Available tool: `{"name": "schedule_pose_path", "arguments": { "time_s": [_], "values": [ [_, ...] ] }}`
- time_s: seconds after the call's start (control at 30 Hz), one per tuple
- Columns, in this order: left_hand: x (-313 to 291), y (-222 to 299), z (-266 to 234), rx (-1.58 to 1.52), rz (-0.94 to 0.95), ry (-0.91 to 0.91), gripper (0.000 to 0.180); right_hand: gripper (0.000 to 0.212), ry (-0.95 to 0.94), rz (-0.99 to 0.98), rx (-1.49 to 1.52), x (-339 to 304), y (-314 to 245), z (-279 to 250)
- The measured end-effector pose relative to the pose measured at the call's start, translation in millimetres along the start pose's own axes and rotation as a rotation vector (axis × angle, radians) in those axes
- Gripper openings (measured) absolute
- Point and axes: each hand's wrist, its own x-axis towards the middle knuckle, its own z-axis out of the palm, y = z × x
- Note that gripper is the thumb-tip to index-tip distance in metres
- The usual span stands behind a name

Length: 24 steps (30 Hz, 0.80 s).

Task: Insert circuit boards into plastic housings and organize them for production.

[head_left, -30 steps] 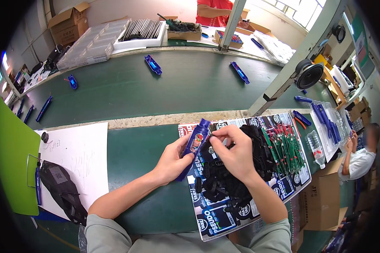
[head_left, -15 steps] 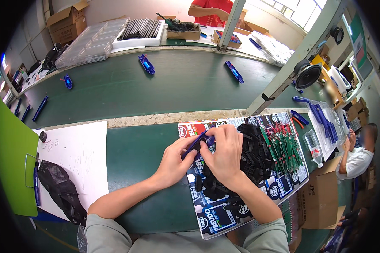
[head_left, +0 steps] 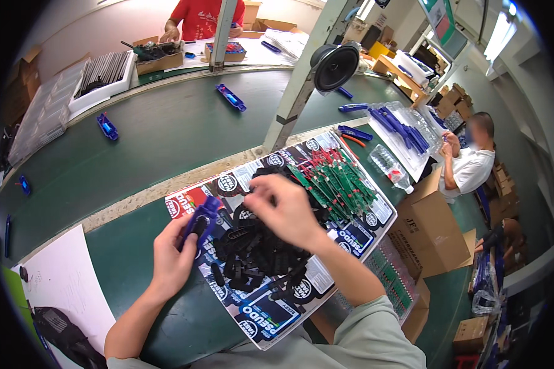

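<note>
My left hand grips a blue plastic housing, held tilted with a dark piece inside it near my thumb. My right hand is lifted over a heap of black plastic parts. Its fingers are bent but apart, and nothing shows between them. Beyond that hand, a bundle of green circuit boards with red wires lies at the far right of the heap. Both piles rest on a printed board laid on the green table.
A metal post with a round speaker rises behind the board. Blue housings lie on the green belt beyond. To the right are a plastic bottle, a cardboard box and a seated person; another person in red stands across.
My view has turned to the right. My right hand has left the blue housing and moved over the black parts, while my left hand keeps hold of the housing.
</note>
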Motion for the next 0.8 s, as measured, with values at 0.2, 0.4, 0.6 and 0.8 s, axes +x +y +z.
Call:
{"name": "schedule_pose_path", "arguments": {
  "time_s": [0.2, 0.4, 0.6, 0.8],
  "values": [
    [4.0, -3.9, -2.8, -0.113, -0.064, -0.080, 0.038, 0.022, 0.334, 0.157, -0.629, -7.3, 95.5, -119.7],
    [-2.8, 0.7, -6.0, -0.168, -0.093, -0.087, 0.039, 0.022, 0.211, 0.205, -0.836, -17.7, 109.7, -132.6],
    [1.7, -8.4, -6.0, -0.159, -0.073, -0.112, 0.038, 0.026, 0.314, -0.062, -0.756, -9.5, 77.4, -126.6],
    [6.6, -18.0, -2.9, -0.267, -0.079, -0.074, 0.036, 0.028, 0.370, -0.157, -0.053, -9.8, -26.6, -62.5]
  ]
}}
